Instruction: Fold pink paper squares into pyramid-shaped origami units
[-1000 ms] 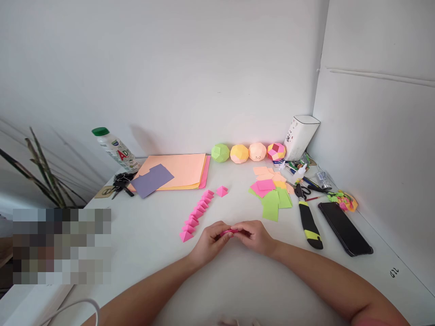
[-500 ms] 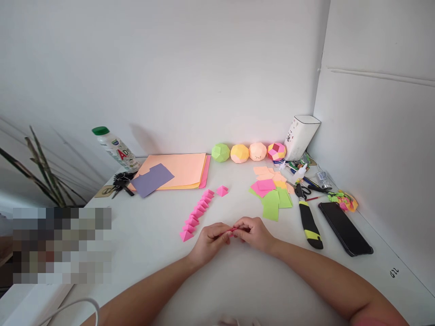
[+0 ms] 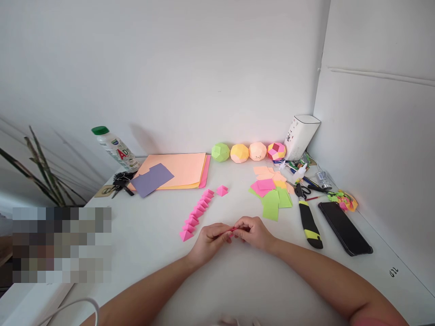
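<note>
A small piece of pink paper (image 3: 233, 229) is pinched between the fingertips of my left hand (image 3: 215, 240) and my right hand (image 3: 254, 232), just above the white table. Both hands are closed on it, and most of the paper is hidden by the fingers. A slanting row of pink folded paper pieces (image 3: 197, 212) lies beyond my left hand, with a single pink folded piece (image 3: 222, 190) apart from the row. Loose squares of green paper (image 3: 271, 206), pink paper (image 3: 266, 184) and peach paper (image 3: 264, 171) lie beyond my right hand.
A utility knife (image 3: 310, 224) and a black phone (image 3: 345, 228) lie right. Several paper balls (image 3: 239, 153) line the wall beside a white box (image 3: 302, 137). Back left are large paper sheets (image 3: 183, 168), a purple sheet (image 3: 152, 180), keys (image 3: 123, 180) and a bottle (image 3: 117, 149).
My hands stay in nearly the same place, both still pinching the pink paper, with only a slight shift of the fingers. The objects on the table have not moved.
</note>
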`<control>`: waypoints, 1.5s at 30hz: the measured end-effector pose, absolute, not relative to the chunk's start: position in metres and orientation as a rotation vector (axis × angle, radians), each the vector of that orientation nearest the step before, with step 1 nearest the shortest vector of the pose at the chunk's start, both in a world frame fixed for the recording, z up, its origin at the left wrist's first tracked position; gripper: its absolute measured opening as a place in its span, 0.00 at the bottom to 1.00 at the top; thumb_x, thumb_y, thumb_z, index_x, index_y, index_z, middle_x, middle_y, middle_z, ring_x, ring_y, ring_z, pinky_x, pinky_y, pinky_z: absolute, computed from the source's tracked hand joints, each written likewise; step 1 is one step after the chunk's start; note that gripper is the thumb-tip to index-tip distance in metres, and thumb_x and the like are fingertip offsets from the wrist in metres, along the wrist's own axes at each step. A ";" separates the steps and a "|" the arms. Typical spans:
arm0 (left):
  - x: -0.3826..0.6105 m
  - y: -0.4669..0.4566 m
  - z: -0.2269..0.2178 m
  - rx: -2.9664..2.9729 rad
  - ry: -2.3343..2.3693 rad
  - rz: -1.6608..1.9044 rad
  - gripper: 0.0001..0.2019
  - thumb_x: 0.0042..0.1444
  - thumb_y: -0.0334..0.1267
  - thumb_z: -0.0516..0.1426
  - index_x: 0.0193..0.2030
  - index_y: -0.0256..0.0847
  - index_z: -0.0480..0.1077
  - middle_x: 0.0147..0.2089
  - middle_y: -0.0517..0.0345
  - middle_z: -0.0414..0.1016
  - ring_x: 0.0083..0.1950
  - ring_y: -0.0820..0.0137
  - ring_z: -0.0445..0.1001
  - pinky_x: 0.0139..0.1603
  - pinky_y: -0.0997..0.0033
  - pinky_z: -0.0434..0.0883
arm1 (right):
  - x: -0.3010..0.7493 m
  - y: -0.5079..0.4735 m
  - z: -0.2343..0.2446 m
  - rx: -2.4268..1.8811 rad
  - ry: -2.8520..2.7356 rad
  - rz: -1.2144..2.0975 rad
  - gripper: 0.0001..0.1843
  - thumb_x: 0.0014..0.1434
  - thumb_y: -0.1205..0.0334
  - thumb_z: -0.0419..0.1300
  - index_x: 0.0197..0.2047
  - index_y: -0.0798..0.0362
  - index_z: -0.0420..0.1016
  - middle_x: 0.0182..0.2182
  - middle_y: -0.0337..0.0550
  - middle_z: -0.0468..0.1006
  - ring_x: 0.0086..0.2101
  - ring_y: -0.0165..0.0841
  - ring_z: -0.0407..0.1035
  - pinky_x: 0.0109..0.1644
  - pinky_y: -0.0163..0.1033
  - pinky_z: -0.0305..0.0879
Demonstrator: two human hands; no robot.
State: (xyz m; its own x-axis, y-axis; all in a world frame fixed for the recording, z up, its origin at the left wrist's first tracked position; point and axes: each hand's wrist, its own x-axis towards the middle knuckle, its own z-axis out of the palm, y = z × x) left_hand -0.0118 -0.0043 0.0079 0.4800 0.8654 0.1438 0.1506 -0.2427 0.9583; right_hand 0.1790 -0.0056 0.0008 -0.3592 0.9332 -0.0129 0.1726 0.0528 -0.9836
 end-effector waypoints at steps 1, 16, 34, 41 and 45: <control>-0.012 -0.004 0.007 1.698 0.873 0.873 0.12 0.59 0.42 0.54 0.40 0.43 0.78 0.32 0.52 0.79 0.32 0.67 0.74 0.32 0.68 0.72 | 0.179 -0.006 0.001 -1.130 -1.629 1.368 0.12 0.55 0.53 0.61 0.30 0.55 0.73 0.22 0.38 0.73 0.20 0.26 0.64 0.23 0.32 0.61; -0.009 -0.007 0.011 1.573 0.984 0.834 0.11 0.56 0.44 0.56 0.33 0.40 0.76 0.30 0.54 0.79 0.31 0.68 0.75 0.30 0.71 0.72 | 0.179 -0.007 0.002 -1.073 -1.719 1.210 0.12 0.55 0.56 0.60 0.26 0.55 0.75 0.20 0.38 0.72 0.20 0.26 0.60 0.21 0.32 0.56; -0.007 -0.011 0.009 1.487 1.107 0.805 0.15 0.53 0.47 0.58 0.23 0.37 0.67 0.20 0.62 0.67 0.22 0.75 0.62 0.21 0.76 0.59 | 0.179 -0.009 0.012 -1.036 -1.768 1.227 0.08 0.54 0.60 0.59 0.26 0.55 0.71 0.21 0.37 0.69 0.21 0.26 0.59 0.23 0.32 0.56; -0.008 -0.010 0.006 1.481 1.102 0.811 0.21 0.53 0.49 0.57 0.19 0.41 0.55 0.17 0.67 0.60 0.21 0.75 0.63 0.23 0.76 0.60 | 0.180 -0.008 0.010 -1.065 -1.752 1.255 0.07 0.54 0.62 0.59 0.26 0.55 0.68 0.21 0.36 0.66 0.21 0.25 0.57 0.23 0.31 0.54; -0.008 -0.010 0.009 1.454 1.137 0.816 0.22 0.56 0.52 0.52 0.18 0.41 0.56 0.18 0.65 0.61 0.22 0.73 0.65 0.23 0.75 0.61 | 0.181 -0.008 0.012 -1.077 -1.750 1.280 0.07 0.54 0.61 0.59 0.27 0.55 0.67 0.20 0.35 0.66 0.21 0.26 0.57 0.23 0.31 0.54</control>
State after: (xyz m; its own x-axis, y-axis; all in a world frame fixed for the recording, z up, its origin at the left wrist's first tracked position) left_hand -0.0077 -0.0102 0.0086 0.3108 0.9461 -0.0906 0.2168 0.0222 0.9760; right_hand 0.1809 -0.0076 0.0115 -0.4047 0.9121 0.0648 0.2148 0.1637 -0.9628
